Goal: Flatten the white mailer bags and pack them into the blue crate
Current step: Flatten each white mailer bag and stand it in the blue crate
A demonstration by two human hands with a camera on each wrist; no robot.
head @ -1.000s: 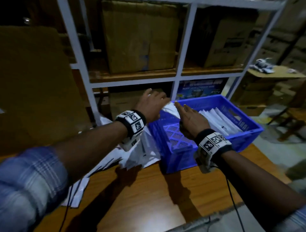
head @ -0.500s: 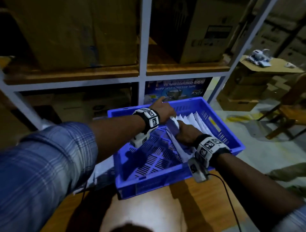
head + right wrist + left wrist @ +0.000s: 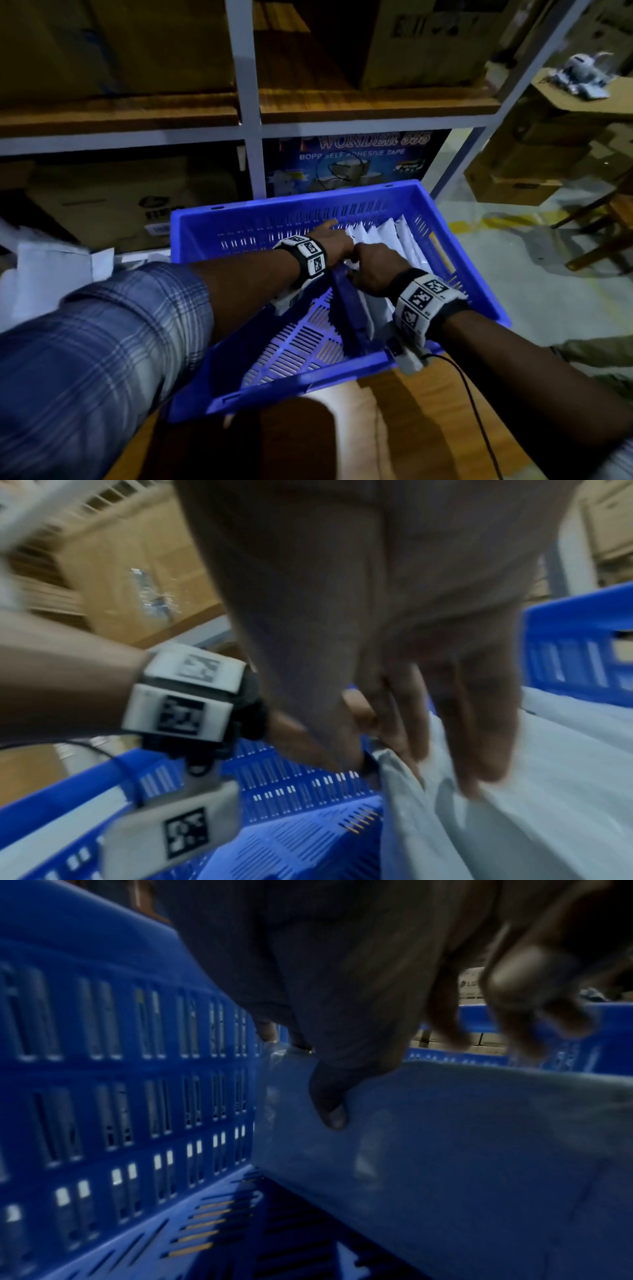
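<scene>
Crate (image 3: 342, 212) left half bare; mailers (image 3: 387, 236) rightward.

Right hand (image 3: 428, 683) fingertips blurred; grip unclear.

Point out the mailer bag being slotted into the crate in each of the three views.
Head: the mailer bag stands on edge mid-crate, under both hands, left of the packed row.
Left wrist: the bag fills the lower right, the left hand's thumb on its face.
Right wrist: the bag runs down the lower right, below the right hand's fingers.
Shared landmark: the slotted wall of the blue crate.
</scene>
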